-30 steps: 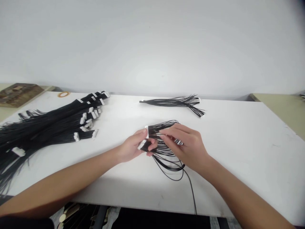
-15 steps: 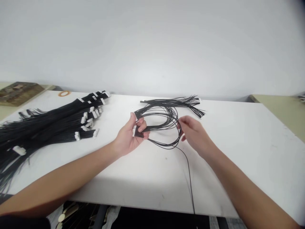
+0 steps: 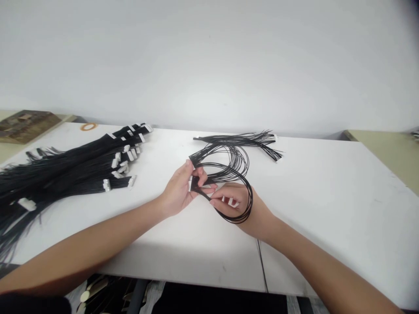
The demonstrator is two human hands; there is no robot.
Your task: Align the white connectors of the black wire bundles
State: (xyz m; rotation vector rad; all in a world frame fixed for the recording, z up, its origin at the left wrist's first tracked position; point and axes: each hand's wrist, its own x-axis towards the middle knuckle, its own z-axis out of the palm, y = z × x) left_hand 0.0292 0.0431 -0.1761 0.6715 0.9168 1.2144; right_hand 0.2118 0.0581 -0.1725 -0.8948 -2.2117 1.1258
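A bundle of thin black wires [image 3: 240, 168] curves in loops above the white table, with both its ends gathered on the left. My left hand [image 3: 181, 187] is closed on those ends, where a white connector [image 3: 190, 183] shows between the fingers. My right hand [image 3: 237, 203] reaches through the lower loop; its thumb and index finger pinch the wires just right of my left fingers. One loop passes over the back of my right hand. A single black wire [image 3: 261, 261] runs down across the table's front from beneath my right wrist.
At left lies a large heap of black wire harnesses [image 3: 78, 168] with white connectors. A smaller wire bunch [image 3: 242, 141] rests behind my hands. An orange ring [image 3: 88, 126] and a brown box [image 3: 26, 126] are at the back left. The white table [image 3: 343, 196] meets a wall.
My right hand has moved left and down from the loop's right side, now passing through the lower loop and pinching wires near my left hand. My left hand has shifted slightly right.
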